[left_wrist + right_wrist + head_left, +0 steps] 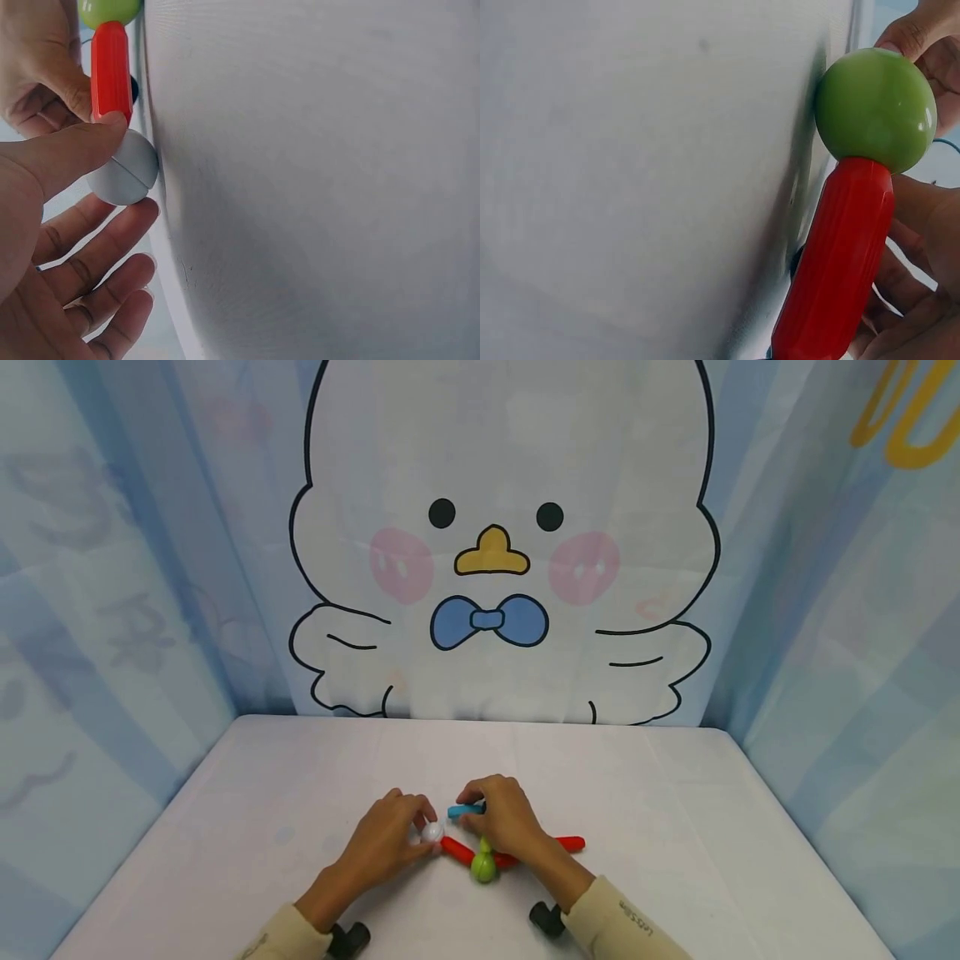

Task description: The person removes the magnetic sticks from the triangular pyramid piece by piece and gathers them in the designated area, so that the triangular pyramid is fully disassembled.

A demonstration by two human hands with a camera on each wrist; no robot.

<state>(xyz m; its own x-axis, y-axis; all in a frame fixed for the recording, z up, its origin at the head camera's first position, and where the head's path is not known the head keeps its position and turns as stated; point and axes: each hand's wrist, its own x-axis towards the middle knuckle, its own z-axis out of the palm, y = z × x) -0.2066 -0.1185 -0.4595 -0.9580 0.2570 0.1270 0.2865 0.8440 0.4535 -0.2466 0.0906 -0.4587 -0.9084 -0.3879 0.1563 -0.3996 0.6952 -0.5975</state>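
My left hand (pixel 386 837) pinches a white ball (pixel 124 169) between thumb and fingers, the thumb also lying against the end of a red rod (pixel 111 71). That rod runs from the white ball to a green ball (pixel 483 867). A second red rod (pixel 836 259) leaves the green ball on the other side, and a short green rod (pixel 485 844) points away from it. Beyond these, my right hand (pixel 504 814) grips a light-blue rod (pixel 463 811), whose right end the fingers hide. Something dark shows beside the fingers there.
A further red piece (pixel 572 843) shows to the right of my right wrist. The white tabletop (pixel 300 793) meets a cloth backdrop (pixel 495 685) with a cartoon bird, and cloth walls stand at both sides. Black wrist devices (pixel 547 919) sit beneath both forearms.
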